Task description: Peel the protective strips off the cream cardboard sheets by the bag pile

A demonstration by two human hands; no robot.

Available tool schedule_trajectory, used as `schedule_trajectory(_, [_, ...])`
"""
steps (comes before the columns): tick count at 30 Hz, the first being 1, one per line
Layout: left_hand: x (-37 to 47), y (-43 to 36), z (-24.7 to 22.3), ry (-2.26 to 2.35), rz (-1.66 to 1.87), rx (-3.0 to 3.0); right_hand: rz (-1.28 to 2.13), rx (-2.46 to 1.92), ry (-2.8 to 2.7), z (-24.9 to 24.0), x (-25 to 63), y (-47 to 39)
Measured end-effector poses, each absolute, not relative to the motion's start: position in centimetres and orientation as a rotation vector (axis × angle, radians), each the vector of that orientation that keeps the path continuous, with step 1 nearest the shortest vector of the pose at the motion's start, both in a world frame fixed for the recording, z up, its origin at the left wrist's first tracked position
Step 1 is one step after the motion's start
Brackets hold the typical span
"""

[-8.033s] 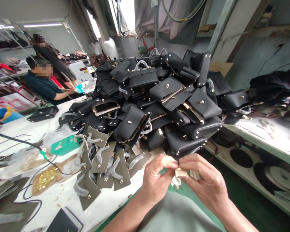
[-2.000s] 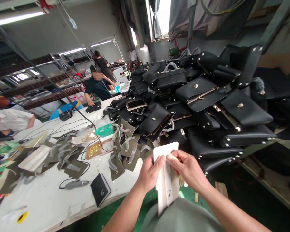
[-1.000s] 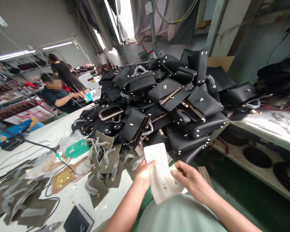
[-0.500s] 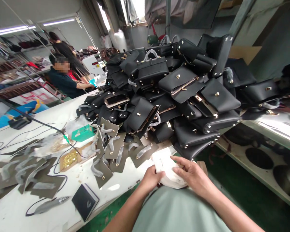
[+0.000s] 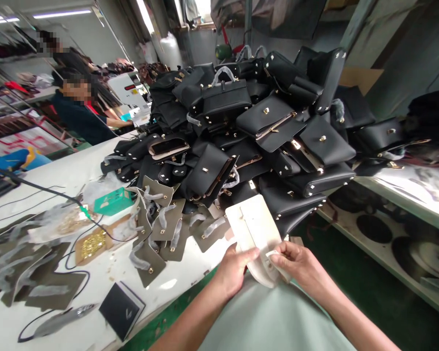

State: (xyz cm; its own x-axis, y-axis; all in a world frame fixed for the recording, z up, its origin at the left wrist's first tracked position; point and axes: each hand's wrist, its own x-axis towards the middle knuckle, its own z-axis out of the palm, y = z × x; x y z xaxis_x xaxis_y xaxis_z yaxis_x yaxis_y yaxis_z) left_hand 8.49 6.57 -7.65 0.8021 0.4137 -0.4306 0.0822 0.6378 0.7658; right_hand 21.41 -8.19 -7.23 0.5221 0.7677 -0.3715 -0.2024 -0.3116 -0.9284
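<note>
A cream-coloured flat piece [image 5: 254, 224] with a slit and a rounded lower end is held over my lap, tilted upward. My left hand [image 5: 234, 268] grips its left edge, thumb on top. On the other side, my right hand [image 5: 292, 258] pinches a small white tab at the piece's lower right part. Beyond it rises a large heap of black handbags [image 5: 227, 102] with metal clasps. Olive-grey flaps [image 5: 168, 219] with plastic-wrapped handles lie to the left on the white table [image 5: 76, 183].
Left on the table are a green box [image 5: 113, 201], a tray of gold hardware [image 5: 91, 245], a black notebook [image 5: 121, 310], a grey tool [image 5: 64, 321] and cables. Two people [image 5: 80, 109] are at the far left. A shelf [image 5: 388, 253] stands right.
The cream piece has been raised and tilted up, showing more of its face. My right hand's spread fingers have closed on the small white tab. The view has shifted slightly.
</note>
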Motion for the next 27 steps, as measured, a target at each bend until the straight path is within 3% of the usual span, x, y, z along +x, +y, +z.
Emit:
schedule_trajectory(8, [8.1,7.9,-8.7,0.624,-0.034,1.357,1.093,-1.616,-0.461,-8.0,21.4,-10.1])
schedule_trajectory(17, [10.2,7.3,-8.3,0.409,-0.034,0.74,0.995,-1.715,-0.461,-7.8,21.9,-9.7])
schedule_trajectory(27, [12.3,5.5,-6.3,0.461,0.02,0.946,0.866,-1.827,-0.508,-7.4,22.4,-9.7])
